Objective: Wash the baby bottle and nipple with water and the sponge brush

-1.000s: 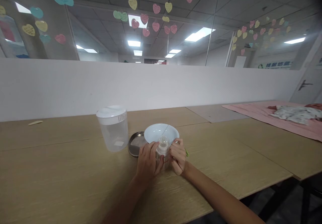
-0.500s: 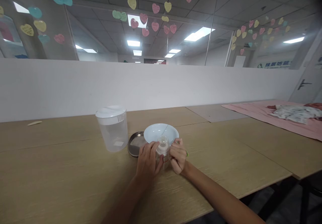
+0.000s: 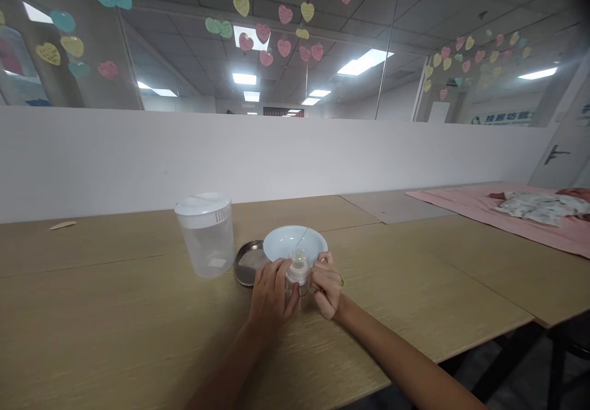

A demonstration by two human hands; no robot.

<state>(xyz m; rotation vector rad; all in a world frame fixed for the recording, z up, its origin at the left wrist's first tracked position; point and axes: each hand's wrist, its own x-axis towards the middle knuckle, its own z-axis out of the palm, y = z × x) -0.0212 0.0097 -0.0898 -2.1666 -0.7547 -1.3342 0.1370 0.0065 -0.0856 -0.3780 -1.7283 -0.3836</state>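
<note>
A small clear bottle with a white collar and a clear domed top point(image 3: 299, 268) stands upright between my hands, in front of a pale blue bowl point(image 3: 288, 238). Wrapped round its left side are the fingers of my left hand point(image 3: 273, 290). My right hand point(image 3: 326, 285) is closed at the bottle's right side; what its curled fingers grip is hidden. A bit of something green point(image 3: 343, 280) shows just beyond that hand. Left of the bowl lies a round metal tray point(image 3: 249, 264), partly behind my left hand.
A lidded translucent bucket point(image 3: 207, 238) stands left of the metal tray. A flat, pale oval piece point(image 3: 63, 225) lies at the far left. On the right, a pink cloth point(image 3: 465, 206) bears patterned fabric point(image 3: 544, 208). A white wall point(image 3: 276, 158) rises behind the wooden table point(image 3: 115, 318).
</note>
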